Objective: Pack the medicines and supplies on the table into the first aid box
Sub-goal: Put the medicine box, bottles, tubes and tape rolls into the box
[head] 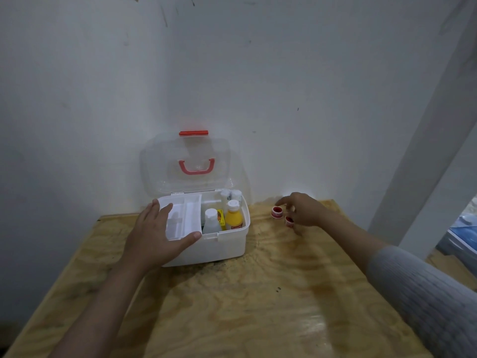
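A white first aid box stands open at the back of the plywood table, its clear lid with a red handle leaning on the wall. Inside stand a yellow bottle, a clear bottle, a small yellow carton and white rolls. A white insert tray covers the box's left half. My left hand grips the tray's front left corner. My right hand hovers with spread fingers over two small red-and-white tape rolls to the right of the box; one roll is partly under the fingers.
The table sits against a white wall. A white post rises at the right. Beyond the table's right edge lie bluish items on a lower surface.
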A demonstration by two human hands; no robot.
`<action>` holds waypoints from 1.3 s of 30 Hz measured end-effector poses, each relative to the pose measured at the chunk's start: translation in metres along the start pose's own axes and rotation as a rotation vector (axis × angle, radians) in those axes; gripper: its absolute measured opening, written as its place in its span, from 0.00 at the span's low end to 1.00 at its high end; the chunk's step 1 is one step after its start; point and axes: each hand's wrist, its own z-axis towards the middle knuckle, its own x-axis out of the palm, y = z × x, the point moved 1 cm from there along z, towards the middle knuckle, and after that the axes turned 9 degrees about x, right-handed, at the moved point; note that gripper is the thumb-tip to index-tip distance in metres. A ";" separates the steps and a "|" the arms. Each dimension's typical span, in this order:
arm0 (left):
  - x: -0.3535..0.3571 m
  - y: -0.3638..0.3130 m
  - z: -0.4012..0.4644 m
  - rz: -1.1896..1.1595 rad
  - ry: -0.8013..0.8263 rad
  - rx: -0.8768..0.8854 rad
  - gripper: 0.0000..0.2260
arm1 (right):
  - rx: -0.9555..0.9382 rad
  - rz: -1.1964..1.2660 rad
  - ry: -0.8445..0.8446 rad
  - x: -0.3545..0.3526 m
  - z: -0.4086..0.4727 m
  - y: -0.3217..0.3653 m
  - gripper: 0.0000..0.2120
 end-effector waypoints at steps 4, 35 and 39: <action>-0.002 -0.001 -0.001 -0.010 -0.006 -0.002 0.53 | 0.050 -0.030 0.091 -0.003 0.012 0.009 0.18; -0.005 -0.005 -0.003 -0.036 -0.017 -0.006 0.49 | -0.039 0.225 0.104 -0.062 -0.036 0.052 0.05; -0.005 -0.005 -0.002 -0.038 -0.012 -0.003 0.52 | -0.089 0.279 0.103 -0.092 -0.051 0.078 0.08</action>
